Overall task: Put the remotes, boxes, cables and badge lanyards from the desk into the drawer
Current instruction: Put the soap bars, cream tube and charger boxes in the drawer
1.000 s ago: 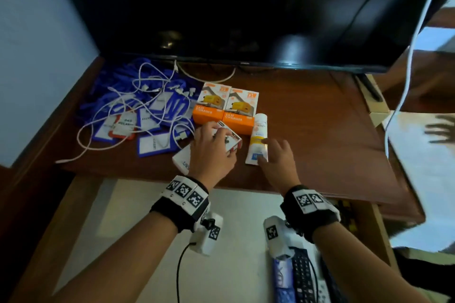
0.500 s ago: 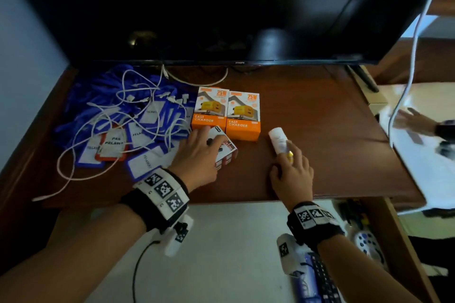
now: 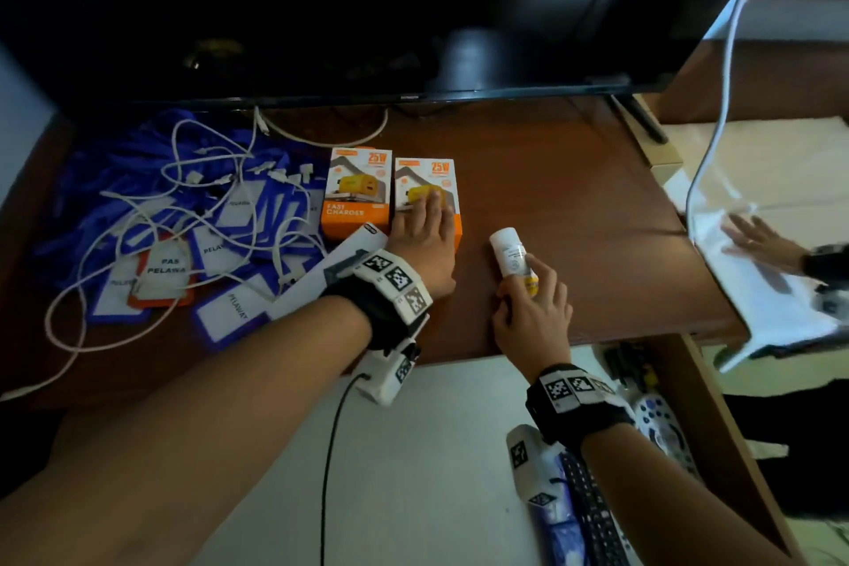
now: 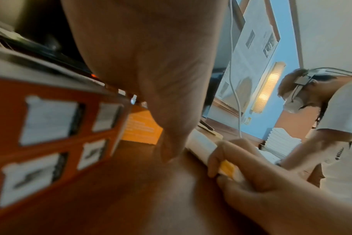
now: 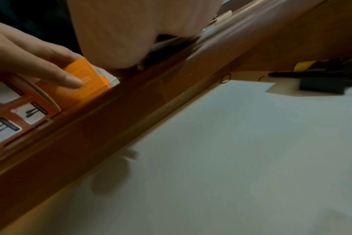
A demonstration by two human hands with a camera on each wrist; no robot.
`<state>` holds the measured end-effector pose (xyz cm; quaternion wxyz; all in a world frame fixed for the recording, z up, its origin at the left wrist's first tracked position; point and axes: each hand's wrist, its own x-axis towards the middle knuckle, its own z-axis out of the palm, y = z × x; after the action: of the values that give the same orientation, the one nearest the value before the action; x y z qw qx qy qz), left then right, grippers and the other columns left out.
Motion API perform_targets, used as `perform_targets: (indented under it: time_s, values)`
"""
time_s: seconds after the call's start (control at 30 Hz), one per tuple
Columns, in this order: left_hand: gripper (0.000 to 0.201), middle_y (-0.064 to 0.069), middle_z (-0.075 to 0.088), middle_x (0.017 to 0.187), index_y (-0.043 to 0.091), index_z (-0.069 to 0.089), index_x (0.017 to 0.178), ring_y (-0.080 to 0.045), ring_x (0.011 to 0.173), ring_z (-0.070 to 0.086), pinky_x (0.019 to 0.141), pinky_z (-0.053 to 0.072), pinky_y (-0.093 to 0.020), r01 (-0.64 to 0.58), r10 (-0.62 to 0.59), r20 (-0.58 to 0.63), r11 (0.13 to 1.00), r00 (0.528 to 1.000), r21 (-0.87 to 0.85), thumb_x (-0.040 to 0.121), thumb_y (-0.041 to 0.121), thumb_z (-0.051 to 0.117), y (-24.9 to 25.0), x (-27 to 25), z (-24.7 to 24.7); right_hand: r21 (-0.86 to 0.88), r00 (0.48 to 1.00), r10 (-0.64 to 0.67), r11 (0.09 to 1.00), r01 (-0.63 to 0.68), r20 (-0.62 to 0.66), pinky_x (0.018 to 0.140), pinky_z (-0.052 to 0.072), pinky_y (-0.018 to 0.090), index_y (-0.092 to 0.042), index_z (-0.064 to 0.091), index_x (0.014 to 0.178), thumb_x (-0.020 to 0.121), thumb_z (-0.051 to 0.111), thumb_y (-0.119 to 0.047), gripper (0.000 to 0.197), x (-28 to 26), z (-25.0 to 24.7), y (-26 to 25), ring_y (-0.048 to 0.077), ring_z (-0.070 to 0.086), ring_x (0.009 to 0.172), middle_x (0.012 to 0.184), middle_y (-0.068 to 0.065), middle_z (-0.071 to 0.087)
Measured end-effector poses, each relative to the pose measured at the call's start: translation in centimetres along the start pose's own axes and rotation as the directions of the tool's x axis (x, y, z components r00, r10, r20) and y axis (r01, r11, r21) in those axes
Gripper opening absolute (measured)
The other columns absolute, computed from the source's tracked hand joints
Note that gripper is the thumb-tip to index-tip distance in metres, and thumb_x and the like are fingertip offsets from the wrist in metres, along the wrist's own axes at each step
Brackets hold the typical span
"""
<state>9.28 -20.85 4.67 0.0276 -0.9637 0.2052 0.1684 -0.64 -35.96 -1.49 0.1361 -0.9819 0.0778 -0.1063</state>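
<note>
The head view is dim overall, darkest at the far side where the black screen (image 3: 367,5) swallows detail. The brightest patches are the pale floor (image 3: 436,450) near the camera and a glossy sheet (image 3: 758,271) at the right, which carries glare. The worktop (image 3: 574,198) shows a faint sheen. Straight edges bow toward the frame borders from the wide lens. The left wrist view is warm-toned and heavily blurred on the near orange box (image 4: 50,135); a wall lamp (image 4: 269,85) glows at the far right. The right wrist view is smeared along the wooden edge (image 5: 131,119), with soft shadows on the floor (image 5: 231,159).
</note>
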Motion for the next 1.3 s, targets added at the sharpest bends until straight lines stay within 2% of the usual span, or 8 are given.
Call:
perform_targets:
  time_s: [0.2,0.33,0.43,0.6,0.77,1.0,1.13,1.3]
  values:
    - [0.065,-0.016,0.005,0.157,0.013,0.024,0.145,-0.043,0.143,-0.001,0.112,0.018,-0.055,-0.04,0.007,-0.213,0.987,0.977,-0.153,0.093,0.04,0.05,3.5,-0.7,0.1,0.091,0.998,0.037,0.995,-0.032,-0.051,0.073,0.04,0.041,-0.013,0.062,0.089,0.069,0.065,-0.003,0.023,-1.5,-0.9,1.0,0.039,0.048,0.101,0.125,0.015,0.048]
    - [0.065,-0.02,-0.001,0.157,0.021,0.032,0.14,-0.054,0.139,0.0,0.109,0.02,-0.062,0.106,-0.17,-0.177,0.94,0.969,-0.324,0.089,0.056,0.051,4.7,-0.3,-0.1,0.181,0.992,0.067,0.982,-0.047,-0.104,0.077,0.043,0.04,-0.014,0.059,0.085,0.063,0.067,0.004,0.029,-3.9,-1.6,2.2,0.036,0.048,0.1,0.12,0.013,0.048]
    - [0.06,-0.021,0.005,0.155,0.022,0.033,0.137,-0.056,0.136,0.011,0.104,0.03,-0.063,0.159,-0.243,-0.185,0.912,0.952,-0.377,0.088,0.048,0.057,5.5,-0.2,0.2,0.319,0.985,0.142,0.942,-0.105,-0.097,0.078,0.049,0.04,-0.014,0.057,0.092,0.06,0.066,0.009,0.041,-5.7,-2.5,2.9,0.028,0.049,0.097,0.115,0.006,0.045]
    - [0.06,-0.014,0.017,0.151,0.021,0.043,0.128,-0.047,0.122,0.033,0.093,0.041,-0.052,0.134,-0.25,-0.255,0.908,0.934,-0.397,0.076,0.039,0.066,6.7,-1.1,1.1,0.541,0.933,0.355,0.773,-0.332,0.065,0.068,0.039,0.024,-0.014,0.05,0.109,0.06,0.067,0.009,0.057,-9.1,-4.6,3.2,0.021,0.047,0.09,0.11,0.003,0.043]
    - [0.058,-0.012,0.015,0.156,0.02,0.049,0.107,-0.04,0.119,0.039,0.097,0.035,-0.047,0.13,-0.295,-0.271,0.86,0.916,-0.494,0.057,0.04,0.071,8.4,-5.0,3.7,0.671,0.833,0.476,0.522,-0.526,0.283,0.059,0.044,0.02,-0.025,0.044,0.119,0.065,0.064,0.007,0.066,-12.9,-6.0,4.3,0.017,0.055,0.08,0.107,0.005,0.052]
    - [0.045,-0.002,0.04,0.134,0.026,0.048,0.08,-0.029,0.103,0.044,0.084,0.034,-0.034,0.07,-0.281,-0.283,0.812,0.917,-0.579,0.044,0.04,0.072,9.5,-11.7,6.7,0.694,0.743,0.44,0.305,-0.652,0.505,0.075,0.049,0.036,-0.019,0.045,0.122,0.059,0.06,-0.015,0.064,-16.8,-4.7,5.7,0.023,0.056,0.086,0.097,0.008,0.056]
    - [0.051,-0.002,0.043,0.13,0.024,0.048,0.086,-0.027,0.109,0.044,0.09,0.035,-0.032,0.026,-0.305,-0.319,0.757,0.897,-0.653,0.043,0.038,0.072,9.6,-15.8,9.2,0.664,0.758,0.345,0.366,-0.651,0.553,0.079,0.051,0.033,-0.02,0.045,0.12,0.076,0.069,-0.03,0.051,-16.9,-2.8,5.9,0.019,0.059,0.092,0.103,0.004,0.059]
    - [0.053,0.003,0.043,0.118,0.027,0.047,0.088,-0.021,0.107,0.047,0.088,0.043,-0.03,0.048,-0.298,-0.203,0.66,0.933,-0.75,0.045,0.039,0.075,9.6,-19.4,12.2,0.667,0.768,0.158,0.408,-0.624,0.621,0.079,0.053,0.038,-0.031,0.04,0.122,0.085,0.065,-0.018,0.047,-16.0,-2.0,4.5,0.022,0.06,0.089,0.107,0.007,0.058]
